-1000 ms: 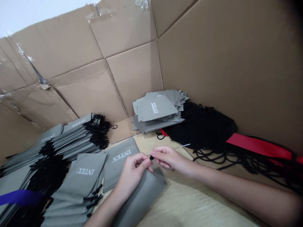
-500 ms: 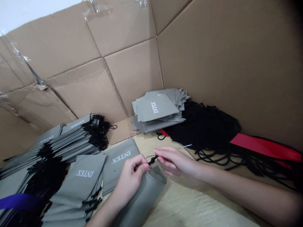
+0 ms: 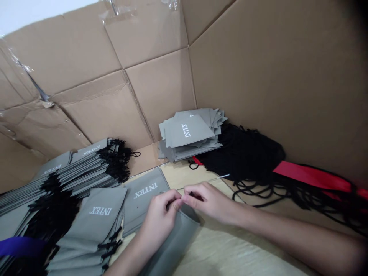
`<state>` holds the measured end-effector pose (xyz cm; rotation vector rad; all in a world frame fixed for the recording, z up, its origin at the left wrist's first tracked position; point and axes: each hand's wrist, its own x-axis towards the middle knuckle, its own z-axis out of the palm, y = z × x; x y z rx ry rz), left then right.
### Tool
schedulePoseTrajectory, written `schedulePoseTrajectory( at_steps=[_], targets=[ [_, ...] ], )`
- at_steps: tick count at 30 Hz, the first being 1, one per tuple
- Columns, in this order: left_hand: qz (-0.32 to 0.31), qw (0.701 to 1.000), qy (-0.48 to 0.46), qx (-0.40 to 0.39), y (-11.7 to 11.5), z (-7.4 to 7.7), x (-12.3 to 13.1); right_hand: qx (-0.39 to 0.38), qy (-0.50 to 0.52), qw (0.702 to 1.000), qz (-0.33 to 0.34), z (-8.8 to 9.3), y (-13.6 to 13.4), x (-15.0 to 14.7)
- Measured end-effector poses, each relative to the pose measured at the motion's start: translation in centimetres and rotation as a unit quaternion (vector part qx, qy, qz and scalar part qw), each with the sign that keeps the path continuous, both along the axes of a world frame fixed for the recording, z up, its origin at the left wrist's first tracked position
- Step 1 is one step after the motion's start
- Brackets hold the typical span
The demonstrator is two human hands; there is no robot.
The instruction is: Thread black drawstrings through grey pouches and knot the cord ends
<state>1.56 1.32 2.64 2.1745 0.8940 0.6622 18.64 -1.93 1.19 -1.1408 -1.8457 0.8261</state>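
My left hand [image 3: 159, 214] and my right hand [image 3: 208, 201] meet above the open end of a rolled grey fabric pouch [image 3: 172, 243]. My left fingers pinch the pouch's hem. A short piece of black cord [image 3: 196, 196] shows under my right fingertips, and the rest of it is hidden by my fingers. Just left of my left hand lies a flat grey pouch printed INTEX [image 3: 145, 199].
Stacked grey pouches with black cords [image 3: 83, 165] fill the left side. Behind my hands are a grey pouch pile [image 3: 188, 132], a black cord heap [image 3: 241, 157], a red strip [image 3: 312, 180] and a thin metal wire [image 3: 224, 176]. Cardboard walls [image 3: 250, 73] surround the pale wooden surface [image 3: 230, 249].
My hands have moved closer together, and my fingers now cover most of the black cord that showed between them. The view has shifted slightly.
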Motion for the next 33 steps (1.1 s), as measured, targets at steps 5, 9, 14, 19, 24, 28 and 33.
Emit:
schedulePoseTrajectory(
  at_steps=[5,9,14,19,24,28,33],
  targets=[
    [0.001,0.999,0.02,0.05,-0.4,0.0,-0.1,-0.101,0.157,0.979,0.076,-0.3,0.4,-0.6],
    [0.003,0.995,0.049,0.088,-0.5,0.0,-0.1,-0.225,0.238,0.939,0.1,-0.6,0.8,-0.4],
    [0.001,0.991,0.08,0.112,-0.3,-0.3,-0.1,-0.345,0.247,0.898,0.112,-0.8,0.7,0.5],
    [-0.008,0.978,0.128,0.163,-0.2,-0.4,-0.2,-0.329,0.16,0.925,0.103,-0.7,1.0,0.8],
    [0.019,0.955,0.183,0.233,-0.5,0.1,-0.2,-0.305,0.173,0.934,0.059,-0.3,1.1,0.4],
    [0.012,0.964,0.15,0.218,-0.5,0.4,-0.3,-0.324,0.252,0.912,0.019,-0.2,0.7,0.0],
    [0.011,0.97,0.139,0.201,0.0,0.4,-0.4,-0.369,0.308,0.877,-0.002,0.4,0.3,-0.1]
  ],
)
